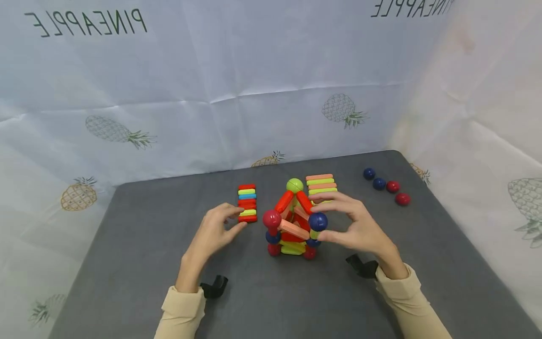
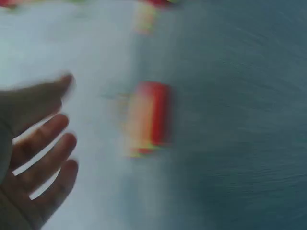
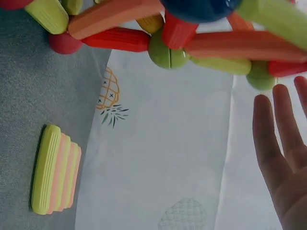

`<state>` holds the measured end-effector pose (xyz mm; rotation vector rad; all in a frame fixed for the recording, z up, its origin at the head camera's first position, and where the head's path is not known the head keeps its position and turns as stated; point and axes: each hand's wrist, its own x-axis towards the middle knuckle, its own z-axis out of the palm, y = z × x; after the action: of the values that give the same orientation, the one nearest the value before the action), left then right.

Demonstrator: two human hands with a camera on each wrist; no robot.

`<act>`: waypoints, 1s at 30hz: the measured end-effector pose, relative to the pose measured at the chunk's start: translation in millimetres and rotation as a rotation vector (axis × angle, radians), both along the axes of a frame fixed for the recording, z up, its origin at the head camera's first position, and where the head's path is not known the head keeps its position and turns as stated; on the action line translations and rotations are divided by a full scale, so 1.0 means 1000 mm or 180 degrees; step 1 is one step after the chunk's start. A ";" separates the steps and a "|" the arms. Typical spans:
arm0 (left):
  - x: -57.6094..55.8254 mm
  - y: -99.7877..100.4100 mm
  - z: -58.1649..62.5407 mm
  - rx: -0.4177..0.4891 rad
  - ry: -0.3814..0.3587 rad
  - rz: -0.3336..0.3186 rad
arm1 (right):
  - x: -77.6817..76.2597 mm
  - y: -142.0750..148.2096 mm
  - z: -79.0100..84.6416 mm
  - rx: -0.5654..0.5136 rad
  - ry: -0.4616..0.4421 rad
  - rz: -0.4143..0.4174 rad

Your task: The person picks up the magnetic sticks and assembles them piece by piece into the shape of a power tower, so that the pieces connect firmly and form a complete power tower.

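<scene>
In the head view my right hand (image 1: 355, 221) holds the upper dark blue ball (image 1: 318, 221) of a magnetic stick-and-ball structure, with index finger and thumb on either side of it. The structure has a green ball (image 1: 294, 185) at its top rear and a red ball (image 1: 272, 219) at its upper left. Its fingers (image 3: 283, 139) show in the right wrist view beside the frame; the thumb is out of that view. My left hand (image 1: 216, 230) is open and empty beside a row of coloured sticks (image 1: 247, 202). Those sticks are blurred in the left wrist view.
Pink and yellow sticks (image 1: 320, 181) lie in a row behind the structure. Two loose blue balls (image 1: 378, 183) and two red balls (image 1: 402, 199) are at the right of the grey table (image 1: 139, 263). A pineapple-print curtain (image 1: 203, 122) borders the table.
</scene>
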<state>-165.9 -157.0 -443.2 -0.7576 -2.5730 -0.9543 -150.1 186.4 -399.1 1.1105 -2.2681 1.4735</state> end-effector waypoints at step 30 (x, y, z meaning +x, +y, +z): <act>0.011 0.014 0.036 0.0272 0.0435 0.0342 | -0.009 -0.015 -0.005 0.0088 -0.0030 -0.0023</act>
<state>-155.2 -142.5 -407.0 -0.6318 -2.4128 -0.9388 -158.6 171.4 -404.2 1.1043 -2.3032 1.4521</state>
